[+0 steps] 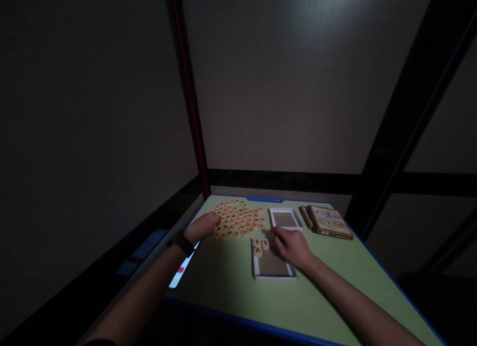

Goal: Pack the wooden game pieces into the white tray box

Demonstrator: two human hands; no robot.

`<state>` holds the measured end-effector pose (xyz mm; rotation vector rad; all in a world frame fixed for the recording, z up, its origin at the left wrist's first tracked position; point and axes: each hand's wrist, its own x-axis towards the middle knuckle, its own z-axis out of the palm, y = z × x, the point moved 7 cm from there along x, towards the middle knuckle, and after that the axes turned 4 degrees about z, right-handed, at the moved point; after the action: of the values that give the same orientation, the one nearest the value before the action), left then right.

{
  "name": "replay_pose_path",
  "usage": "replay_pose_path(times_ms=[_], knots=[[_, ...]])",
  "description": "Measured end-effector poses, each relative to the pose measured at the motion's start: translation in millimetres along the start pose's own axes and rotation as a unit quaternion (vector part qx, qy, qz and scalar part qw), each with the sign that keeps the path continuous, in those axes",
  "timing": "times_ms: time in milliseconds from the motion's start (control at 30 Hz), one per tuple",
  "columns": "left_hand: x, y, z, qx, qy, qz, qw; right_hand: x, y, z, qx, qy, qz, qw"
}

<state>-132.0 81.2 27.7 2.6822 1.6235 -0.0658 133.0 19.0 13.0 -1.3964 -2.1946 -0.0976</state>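
Note:
My left hand [203, 225], with a dark watch on its wrist, reaches the left edge of a spread of Chinese chess pieces [238, 220]. Its fingers look curled together, and their tips are hard to make out against the pieces. The pieces are round and pale, with red or black characters. Over the right side of the nearer shallow white box [274, 278] is my right hand [292, 244], its fingers bent and pressed together. Whatever it may hold is hidden. Three black-marked chess pieces [258, 251] lie in that box's far left corner.
A second white box [286, 210] with a brown bottom stands behind the nearer one. At the right lie stacked printed boxes [331, 221]. A phone-like lit screen [180, 270] rests at the left edge of the green, blue-edged table [219, 286]. Walls rise behind and to the left.

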Motion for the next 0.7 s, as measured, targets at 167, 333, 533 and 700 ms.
replay_pose_path(times_ms=[167,333,533,700], knots=[[0.9,-3.4,0.6,-0.01,-0.006,0.006,1.0,0.0,-2.4,-0.7,0.01,-0.013,0.0,1.0],[2.3,0.0,-0.9,-0.033,-0.021,0.036,0.999,0.1,-1.8,1.2,0.008,-0.019,-0.001,1.0],[3.3,2.5,-0.6,-0.039,-0.011,0.034,0.999,-0.2,-5.0,2.5,0.004,-0.025,-0.008,1.0],[3.8,1.4,2.0,-0.032,-0.014,0.02,0.999,0.4,-6.8,1.8,-0.007,-0.037,-0.004,0.999]])
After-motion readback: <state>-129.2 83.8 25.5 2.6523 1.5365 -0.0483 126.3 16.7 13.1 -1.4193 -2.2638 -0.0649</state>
